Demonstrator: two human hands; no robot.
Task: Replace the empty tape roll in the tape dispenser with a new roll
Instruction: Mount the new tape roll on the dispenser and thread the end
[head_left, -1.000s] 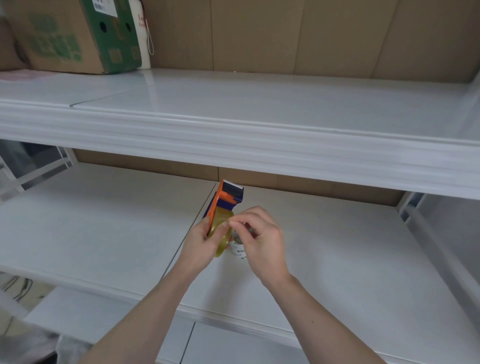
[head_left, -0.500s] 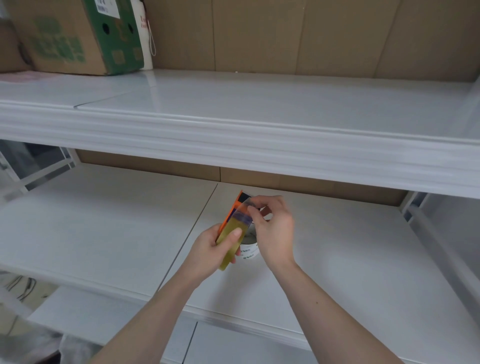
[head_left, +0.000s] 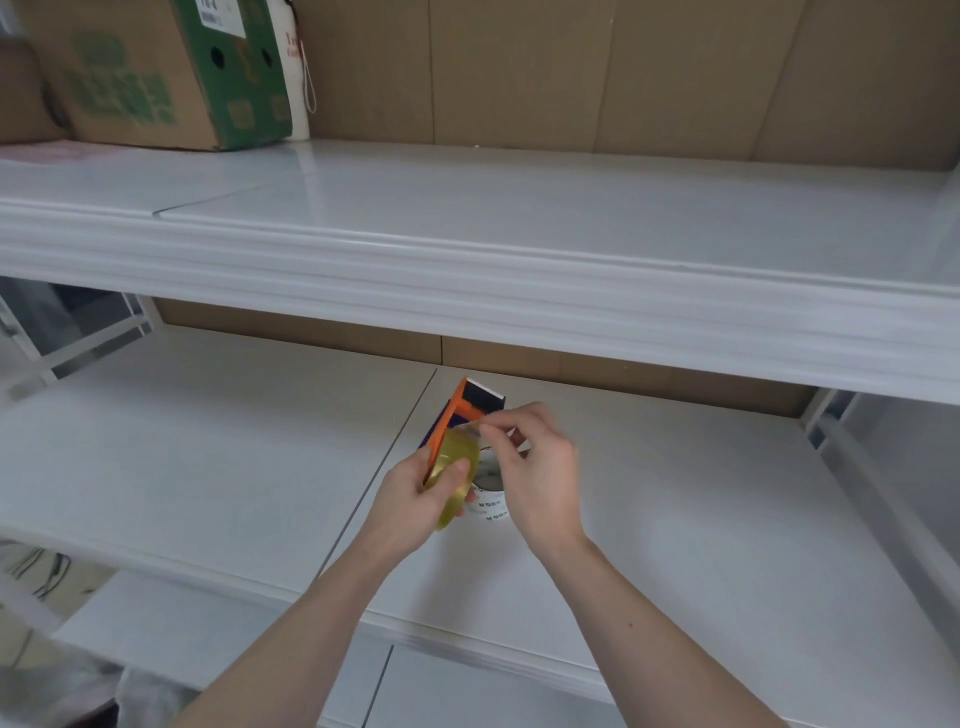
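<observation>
An orange and blue tape dispenser (head_left: 464, 406) with a yellowish clear tape roll (head_left: 453, 467) mounted in it is held above the middle shelf (head_left: 208, 467). My left hand (head_left: 410, 499) grips the dispenser and roll from the left, thumb across the roll's face. My right hand (head_left: 535, 467) pinches the loose tape end (head_left: 475, 427) near the top of the roll, just below the dispenser's dark blade end. A white empty core with printed letters (head_left: 491, 499) stands on the shelf behind my hands, partly hidden.
The upper white shelf (head_left: 467, 291) overhangs just above the dispenser. A green-printed cardboard box (head_left: 156, 73) sits at its far left. Brown cardboard panels (head_left: 571, 73) line the back. A lower shelf (head_left: 467, 691) shows at the bottom.
The dispenser has tilted so its blade end shows again. My right hand's fingertips have shifted slightly left along the top of the roll, pinching the tape end.
</observation>
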